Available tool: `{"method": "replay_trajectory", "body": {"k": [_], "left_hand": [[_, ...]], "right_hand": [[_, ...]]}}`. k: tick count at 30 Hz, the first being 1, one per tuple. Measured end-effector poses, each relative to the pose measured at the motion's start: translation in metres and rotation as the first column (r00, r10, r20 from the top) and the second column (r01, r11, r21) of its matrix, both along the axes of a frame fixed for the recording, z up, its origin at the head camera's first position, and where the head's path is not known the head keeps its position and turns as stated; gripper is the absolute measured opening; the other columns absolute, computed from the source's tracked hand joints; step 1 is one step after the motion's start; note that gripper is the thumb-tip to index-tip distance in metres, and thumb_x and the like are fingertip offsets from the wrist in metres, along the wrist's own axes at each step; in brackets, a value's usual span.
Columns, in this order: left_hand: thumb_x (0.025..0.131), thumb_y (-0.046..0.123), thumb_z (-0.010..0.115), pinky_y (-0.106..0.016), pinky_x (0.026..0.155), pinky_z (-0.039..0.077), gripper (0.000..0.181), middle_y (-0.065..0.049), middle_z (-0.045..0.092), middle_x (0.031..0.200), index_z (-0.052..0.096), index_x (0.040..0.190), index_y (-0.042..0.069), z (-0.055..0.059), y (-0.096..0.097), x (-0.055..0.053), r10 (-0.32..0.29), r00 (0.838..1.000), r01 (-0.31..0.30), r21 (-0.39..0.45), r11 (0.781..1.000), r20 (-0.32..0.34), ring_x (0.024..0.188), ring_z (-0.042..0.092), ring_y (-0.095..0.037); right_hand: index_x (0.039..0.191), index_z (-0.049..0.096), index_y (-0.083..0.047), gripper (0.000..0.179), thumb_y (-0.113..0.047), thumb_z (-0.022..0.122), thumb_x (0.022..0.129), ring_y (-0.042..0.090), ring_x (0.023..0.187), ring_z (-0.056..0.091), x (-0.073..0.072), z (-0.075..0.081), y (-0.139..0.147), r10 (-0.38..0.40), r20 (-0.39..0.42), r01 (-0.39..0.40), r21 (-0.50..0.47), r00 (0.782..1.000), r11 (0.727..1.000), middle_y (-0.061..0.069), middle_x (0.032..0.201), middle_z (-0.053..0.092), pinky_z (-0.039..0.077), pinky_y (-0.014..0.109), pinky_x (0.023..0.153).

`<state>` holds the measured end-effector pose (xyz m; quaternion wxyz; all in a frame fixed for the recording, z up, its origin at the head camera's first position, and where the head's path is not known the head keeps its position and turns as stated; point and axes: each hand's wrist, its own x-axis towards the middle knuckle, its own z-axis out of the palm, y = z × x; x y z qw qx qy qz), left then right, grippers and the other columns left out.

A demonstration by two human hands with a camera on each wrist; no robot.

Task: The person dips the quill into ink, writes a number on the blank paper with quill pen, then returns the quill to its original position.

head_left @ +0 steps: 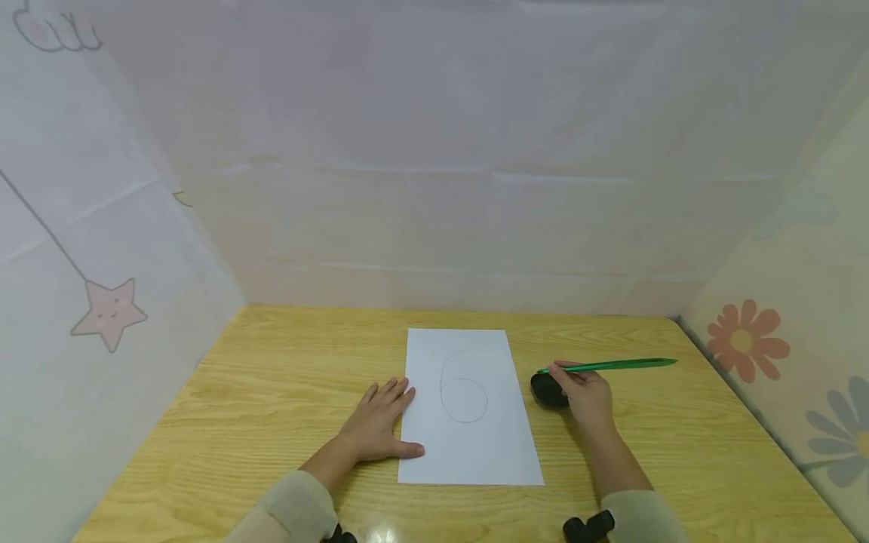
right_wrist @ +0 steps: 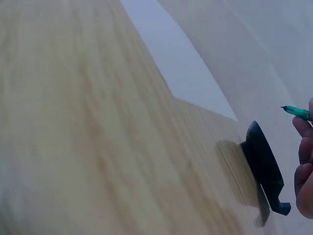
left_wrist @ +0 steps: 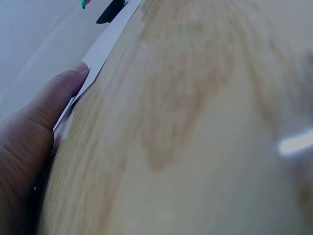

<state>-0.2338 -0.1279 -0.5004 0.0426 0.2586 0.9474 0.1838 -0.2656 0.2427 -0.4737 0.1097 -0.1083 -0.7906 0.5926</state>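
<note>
A white sheet of paper (head_left: 502, 452) lies on the wooden table with a thin, large 6 (head_left: 465, 421) drawn on it. My left hand (head_left: 376, 428) rests flat at the paper's left edge, fingers spread, thumb and fingertips over the margin. To the right of the sheet, my right hand (head_left: 589, 400) pinches a long green pen (head_left: 631, 363), which tapers like a blade of grass. The pen's dark tip points left, raised above the tabletop in the right wrist view. Just below the tip is a black rounded object (right_wrist: 261, 154), standing on the table beside the hand.
The wooden table (head_left: 271, 377) has a pale cloth backdrop (head_left: 434, 188) behind it. Printed cloth walls flank it, with a pink star (head_left: 109, 313) on the left and flowers (head_left: 747, 341) on the right. Black wrist devices (head_left: 588, 526) show at the sleeves.
</note>
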Motion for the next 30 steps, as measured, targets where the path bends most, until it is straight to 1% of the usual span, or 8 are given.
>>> {"method": "replay_trajectory", "body": {"k": [4, 6, 12, 15, 19, 24, 26, 30], "left_hand": [[0.077, 0.073, 0.063, -0.057, 0.123, 0.008, 0.106, -0.013, 0.022, 0.163, 0.032, 0.153, 0.007, 0.0, 0.0, 0.0, 0.006, 1.0, -0.006, -0.01, 1.0, 0.009, 0.152, 0.016, -0.033], [0.078, 0.073, 0.062, -0.056, 0.123, 0.007, 0.105, -0.012, 0.021, 0.164, 0.031, 0.154, 0.008, 0.0, 0.001, 0.0, 0.011, 1.0, -0.01, -0.018, 1.0, 0.014, 0.153, 0.015, -0.032], [0.078, 0.072, 0.063, -0.056, 0.123, 0.009, 0.105, -0.012, 0.021, 0.164, 0.03, 0.154, 0.008, 0.003, 0.001, -0.001, 0.009, 1.0, -0.009, -0.032, 0.999, 0.012, 0.153, 0.015, -0.032], [0.079, 0.072, 0.062, -0.055, 0.123, 0.009, 0.104, -0.012, 0.021, 0.164, 0.03, 0.154, 0.008, 0.003, 0.001, -0.001, 0.011, 1.0, -0.01, -0.041, 0.999, 0.014, 0.153, 0.015, -0.032], [0.079, 0.072, 0.062, -0.055, 0.124, 0.009, 0.104, -0.012, 0.021, 0.164, 0.03, 0.154, 0.008, 0.004, 0.001, -0.001, 0.012, 1.0, -0.011, -0.043, 0.999, 0.011, 0.153, 0.015, -0.032], [0.079, 0.072, 0.063, -0.055, 0.123, 0.009, 0.104, -0.012, 0.022, 0.163, 0.031, 0.154, 0.008, 0.004, 0.001, 0.0, 0.009, 1.0, -0.009, -0.038, 0.999, 0.007, 0.153, 0.016, -0.032], [0.078, 0.072, 0.063, -0.056, 0.123, 0.009, 0.104, -0.012, 0.022, 0.163, 0.031, 0.154, 0.008, 0.004, 0.001, 0.0, 0.01, 1.0, -0.01, -0.028, 1.0, 0.009, 0.153, 0.016, -0.032], [0.077, 0.074, 0.062, -0.054, 0.124, 0.006, 0.105, -0.01, 0.02, 0.164, 0.03, 0.155, 0.01, -0.002, 0.0, -0.003, 0.019, 1.0, -0.019, -0.018, 1.0, 0.007, 0.153, 0.014, -0.03]], "right_hand": [[0.118, 0.068, -0.002, 0.05, -0.043, 0.069, 0.089, -0.013, 0.082, 0.058, 0.002, 0.002, 0.007, -0.018, 0.016, 0.017, 0.027, 1.0, 0.999, -0.033, 0.083, 0.06, 0.049, 0.006, 0.073], [0.119, 0.068, -0.004, 0.05, -0.044, 0.069, 0.089, -0.014, 0.085, 0.057, 0.003, 0.002, 0.01, -0.025, 0.025, 0.024, 0.027, 0.999, 0.999, -0.033, 0.085, 0.06, 0.048, 0.004, 0.076], [0.119, 0.068, -0.006, 0.049, -0.046, 0.069, 0.089, -0.01, 0.085, 0.059, 0.005, 0.003, 0.016, -0.01, 0.036, 0.009, 0.018, 0.999, 1.0, -0.032, 0.083, 0.062, 0.052, 0.009, 0.075], [0.119, 0.067, -0.006, 0.049, -0.046, 0.068, 0.089, -0.009, 0.083, 0.062, 0.004, 0.003, 0.017, 0.003, 0.037, -0.003, -0.005, 0.999, 1.0, -0.03, 0.082, 0.063, 0.053, 0.01, 0.076], [0.122, 0.064, -0.001, 0.05, -0.041, 0.067, 0.091, -0.006, 0.079, 0.065, 0.004, 0.003, 0.017, 0.022, 0.025, -0.021, -0.045, 0.999, 0.999, -0.027, 0.082, 0.065, 0.054, 0.011, 0.078], [0.125, 0.06, 0.003, 0.048, -0.035, 0.064, 0.095, -0.009, 0.08, 0.064, 0.003, 0.002, 0.017, 0.039, 0.011, -0.039, -0.035, 0.999, 0.999, -0.025, 0.081, 0.066, 0.051, 0.007, 0.079], [0.124, 0.06, 0.003, 0.045, -0.032, 0.063, 0.096, -0.01, 0.081, 0.064, 0.003, 0.001, 0.016, 0.045, 0.003, -0.045, -0.04, 0.999, 0.998, -0.025, 0.079, 0.067, 0.05, 0.005, 0.079], [0.122, 0.06, 0.002, 0.042, -0.031, 0.063, 0.097, -0.012, 0.085, 0.063, 0.003, 0.001, 0.017, 0.059, -0.014, -0.059, -0.032, 0.998, 0.998, -0.027, 0.08, 0.067, 0.049, 0.005, 0.08]]}}
